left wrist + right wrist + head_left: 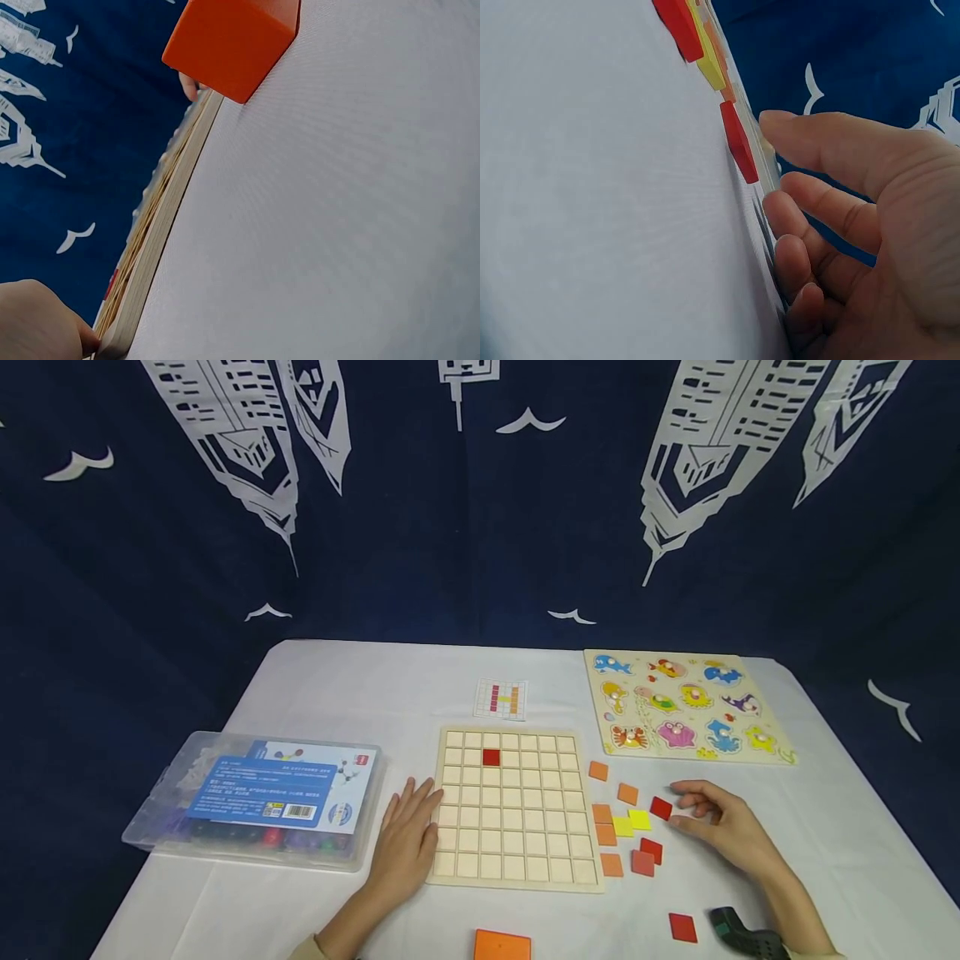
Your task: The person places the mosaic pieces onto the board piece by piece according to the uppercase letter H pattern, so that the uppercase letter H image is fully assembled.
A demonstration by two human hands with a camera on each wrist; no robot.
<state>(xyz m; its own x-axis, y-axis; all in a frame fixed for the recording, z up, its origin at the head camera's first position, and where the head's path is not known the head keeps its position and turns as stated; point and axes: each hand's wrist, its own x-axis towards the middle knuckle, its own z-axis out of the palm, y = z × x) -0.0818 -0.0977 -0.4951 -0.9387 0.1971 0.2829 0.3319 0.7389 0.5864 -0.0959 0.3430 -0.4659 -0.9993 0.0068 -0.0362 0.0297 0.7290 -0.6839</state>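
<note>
A wooden grid board [513, 797] lies mid-table with one red square tile [491, 757] in a cell of its second row. My left hand [407, 835] rests at the board's left edge, fingers extended and touching its rim. To the right of the board, my right hand [723, 827] holds nothing; its thumb and fingers are parted and loosely bent beside a loose red tile [661, 808]. In the right wrist view that red tile [739, 142] lies just off the fingertips. Orange tiles [627, 793], yellow tiles [639, 819] and more red tiles [642, 862] lie between board and hand.
Behind the board lies a small card [501, 700] with a red, yellow and orange pattern. A sea-animal puzzle board [697, 718] is at the back right, a clear plastic case [255, 802] at left. An orange block [502, 946] and a black object [742, 935] sit near the front.
</note>
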